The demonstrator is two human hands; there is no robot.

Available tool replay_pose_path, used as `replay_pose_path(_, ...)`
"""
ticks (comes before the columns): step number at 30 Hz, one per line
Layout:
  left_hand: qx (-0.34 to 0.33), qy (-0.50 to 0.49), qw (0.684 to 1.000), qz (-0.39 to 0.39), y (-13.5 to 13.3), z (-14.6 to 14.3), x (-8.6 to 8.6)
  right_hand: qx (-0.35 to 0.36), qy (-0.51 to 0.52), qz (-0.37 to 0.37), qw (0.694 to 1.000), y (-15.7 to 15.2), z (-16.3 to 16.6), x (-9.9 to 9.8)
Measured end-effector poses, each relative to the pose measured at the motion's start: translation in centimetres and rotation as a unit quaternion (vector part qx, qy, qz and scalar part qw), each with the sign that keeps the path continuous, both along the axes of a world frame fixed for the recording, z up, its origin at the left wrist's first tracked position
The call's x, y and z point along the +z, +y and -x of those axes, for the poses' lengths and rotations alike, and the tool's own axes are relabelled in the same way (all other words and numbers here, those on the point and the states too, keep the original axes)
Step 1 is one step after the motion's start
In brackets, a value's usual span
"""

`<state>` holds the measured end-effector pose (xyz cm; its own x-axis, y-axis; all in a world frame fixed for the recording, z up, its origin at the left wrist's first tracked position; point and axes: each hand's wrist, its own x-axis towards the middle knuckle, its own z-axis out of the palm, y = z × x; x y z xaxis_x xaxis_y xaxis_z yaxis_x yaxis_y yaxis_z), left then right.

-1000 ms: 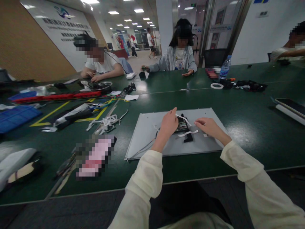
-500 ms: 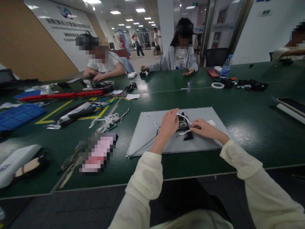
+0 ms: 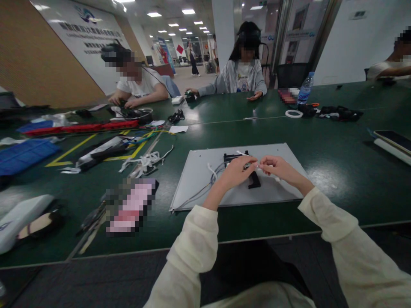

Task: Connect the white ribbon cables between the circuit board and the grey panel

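Close Work at a Green Table (image 3: 337,171)

Elbow room runs along the right and far edges of a gray board (image 3: 192,171), set just inside the table's front edge. A black frame (image 3: 254,182) lies on it, partly hidden beneath the hands. The left hand (image 3: 236,173) curls inward, its grip impossible to tell; the right hand (image 3: 279,169) nearly closes, thumb and finger pinching a white strip (image 3: 259,166) beside the left fingertips.

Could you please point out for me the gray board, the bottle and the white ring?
Gray board (image 3: 196,169): head view, on its bare left part.
Bottle (image 3: 305,90): head view, on the middle of its body.
White ring (image 3: 294,116): head view, on its near rim.
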<state>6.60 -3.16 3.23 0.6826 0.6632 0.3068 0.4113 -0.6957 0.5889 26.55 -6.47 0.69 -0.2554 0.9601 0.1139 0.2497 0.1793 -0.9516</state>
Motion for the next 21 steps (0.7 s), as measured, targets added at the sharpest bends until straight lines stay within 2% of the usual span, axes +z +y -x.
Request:
replay_pose_path(4, -0.008, 0.034, 0.999, 0.036, 0.0, 0.0, -0.3, -0.016, 0.025, 0.015, 0.999, 0.0, 0.0, 0.0)
replay_pose_path(8, 0.038, 0.040, 0.997, 0.051, -0.1, -0.1, -1.0, -0.027, -0.083, -0.018, 0.996, 0.0, 0.0, -0.6)
replay_pose_path(13, 0.086, 0.077, 0.993, 0.021, -0.7, -0.3, -1.7, -0.051, -0.250, -0.116, 0.960, -0.1, 0.2, -1.3)
replay_pose_path(21, 0.097, 0.196, 0.974, -0.051, -1.3, -0.6, -1.8, -0.061, -0.336, -0.146, 0.929, -0.2, 0.6, -1.6)
